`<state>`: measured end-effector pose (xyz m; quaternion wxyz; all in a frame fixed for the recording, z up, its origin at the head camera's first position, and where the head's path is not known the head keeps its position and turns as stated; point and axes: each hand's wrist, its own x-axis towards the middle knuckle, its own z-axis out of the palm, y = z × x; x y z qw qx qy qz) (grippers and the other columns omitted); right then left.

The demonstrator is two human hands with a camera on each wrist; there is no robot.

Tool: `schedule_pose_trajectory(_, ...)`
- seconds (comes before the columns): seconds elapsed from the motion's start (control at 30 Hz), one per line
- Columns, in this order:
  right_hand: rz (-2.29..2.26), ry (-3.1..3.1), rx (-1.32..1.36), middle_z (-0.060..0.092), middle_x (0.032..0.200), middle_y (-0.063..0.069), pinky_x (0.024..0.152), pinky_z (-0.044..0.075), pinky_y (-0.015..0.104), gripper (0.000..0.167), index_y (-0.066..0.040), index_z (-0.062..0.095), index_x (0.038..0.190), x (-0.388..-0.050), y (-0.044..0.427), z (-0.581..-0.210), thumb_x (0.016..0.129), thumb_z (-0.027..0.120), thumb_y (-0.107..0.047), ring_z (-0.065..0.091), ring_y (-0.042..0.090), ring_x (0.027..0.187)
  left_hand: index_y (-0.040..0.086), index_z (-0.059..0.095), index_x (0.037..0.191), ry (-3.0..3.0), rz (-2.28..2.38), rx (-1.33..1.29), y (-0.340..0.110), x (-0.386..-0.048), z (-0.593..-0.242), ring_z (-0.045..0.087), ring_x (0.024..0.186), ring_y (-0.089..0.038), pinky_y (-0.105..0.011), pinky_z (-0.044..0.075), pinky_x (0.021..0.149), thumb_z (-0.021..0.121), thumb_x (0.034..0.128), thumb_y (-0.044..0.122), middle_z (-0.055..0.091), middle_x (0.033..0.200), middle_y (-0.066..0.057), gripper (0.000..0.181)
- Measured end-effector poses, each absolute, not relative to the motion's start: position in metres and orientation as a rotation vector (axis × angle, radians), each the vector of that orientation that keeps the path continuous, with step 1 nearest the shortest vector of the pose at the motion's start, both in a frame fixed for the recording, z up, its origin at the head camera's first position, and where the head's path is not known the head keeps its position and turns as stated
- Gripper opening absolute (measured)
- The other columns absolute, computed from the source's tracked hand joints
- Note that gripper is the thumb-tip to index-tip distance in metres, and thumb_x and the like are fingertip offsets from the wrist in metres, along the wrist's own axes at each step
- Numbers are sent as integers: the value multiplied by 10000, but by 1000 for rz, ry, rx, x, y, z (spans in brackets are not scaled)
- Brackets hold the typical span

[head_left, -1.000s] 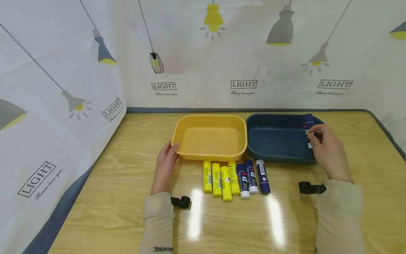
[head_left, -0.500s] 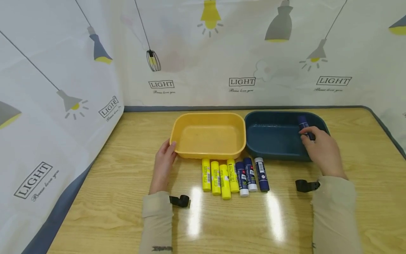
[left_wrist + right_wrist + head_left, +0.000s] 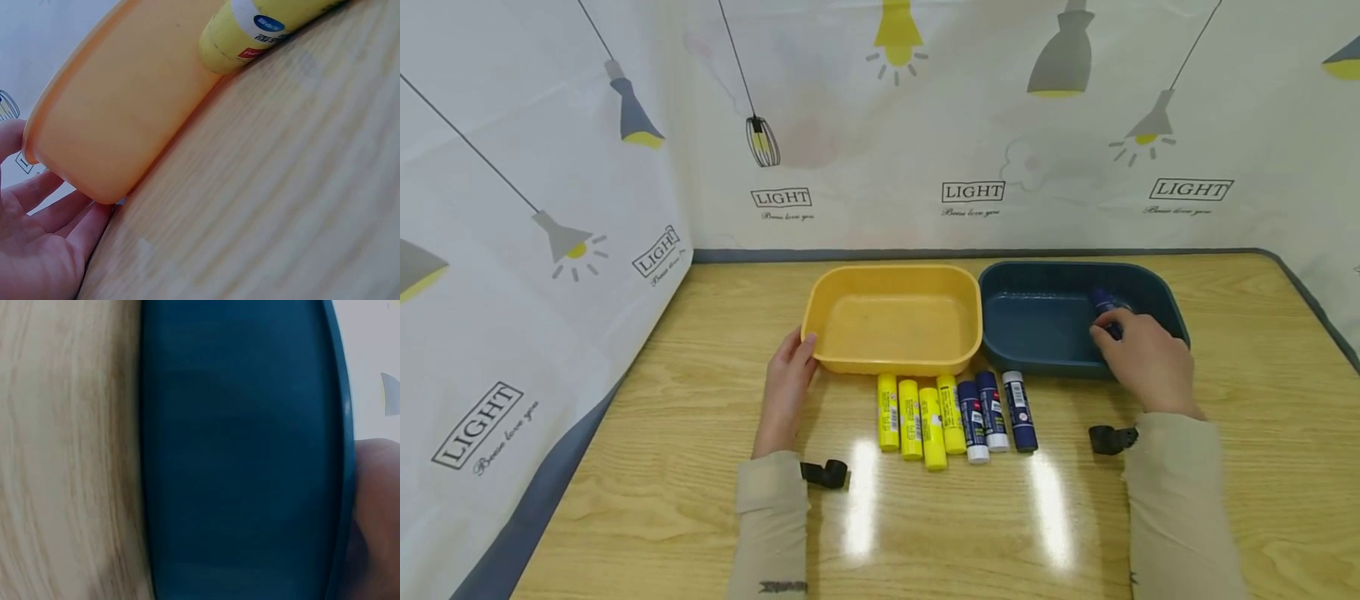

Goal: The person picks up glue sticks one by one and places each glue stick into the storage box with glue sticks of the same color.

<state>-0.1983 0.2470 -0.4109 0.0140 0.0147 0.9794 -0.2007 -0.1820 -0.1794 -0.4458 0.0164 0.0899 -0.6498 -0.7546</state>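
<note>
My left hand (image 3: 787,379) grips the near left corner of a yellow plastic tray (image 3: 895,368); the left wrist view shows the thumb at the rim and the fingers against the outer wall. Over the right part of a dark blue tray (image 3: 1037,363), my right hand (image 3: 1150,358) pinches a navy glue stick (image 3: 1102,300) between thumb and fingers. That stick leans inside the tray, its lower part hidden by the hand. In the right wrist view, the blue tray's outer wall (image 3: 244,450) blocks sight of the stick, and only part of the hand shows.
In front of the trays lies a row of several yellow glue sticks (image 3: 911,421) and three navy ones (image 3: 992,412). The two trays stand side by side on a wooden table (image 3: 925,533). Behind them hangs a lamp-patterned sheet (image 3: 880,150).
My right hand has moved left within the blue tray, carrying the navy glue stick, which now leans more. The left hand keeps its hold on the yellow tray. The head view shifted slightly.
</note>
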Motion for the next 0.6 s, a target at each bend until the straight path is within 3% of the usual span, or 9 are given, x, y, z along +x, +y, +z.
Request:
schedule_pose_trajectory(0.2, -524, 3041, 60, 523, 1096, 260, 615, 384, 508, 515, -87, 550, 1174, -199, 245, -413, 915, 368, -494, 509, 405, 864, 108, 401, 1338, -1989, -2348, 309, -183, -190, -460, 411, 1201, -162, -272, 360, 978, 535, 892, 339, 383, 1346, -42, 520)
schedule_pose_trajectory(0.37, -483, 3008, 89, 458, 1178, 287, 707, 366, 564, 654, -67, 495, 1252, -198, 243, -413, 893, 303, -579, 454, 455, 989, 120, 406, 1336, -2003, -2316, 327, -184, -191, -465, 422, 1188, -146, -267, 365, 973, 554, 866, 394, 388, 1341, -32, 564)
schedule_pose_trajectory(0.6, -414, 2944, 85, 431, 1214, 297, 730, 351, 585, 707, -45, 447, 1299, -200, 239, -411, 897, 255, -593, 448, 475, 994, 138, 414, 1329, -2008, -2320, 320, -184, -191, -465, 430, 1176, -120, -245, 373, 962, 554, 864, 400, 394, 1331, -10, 552)
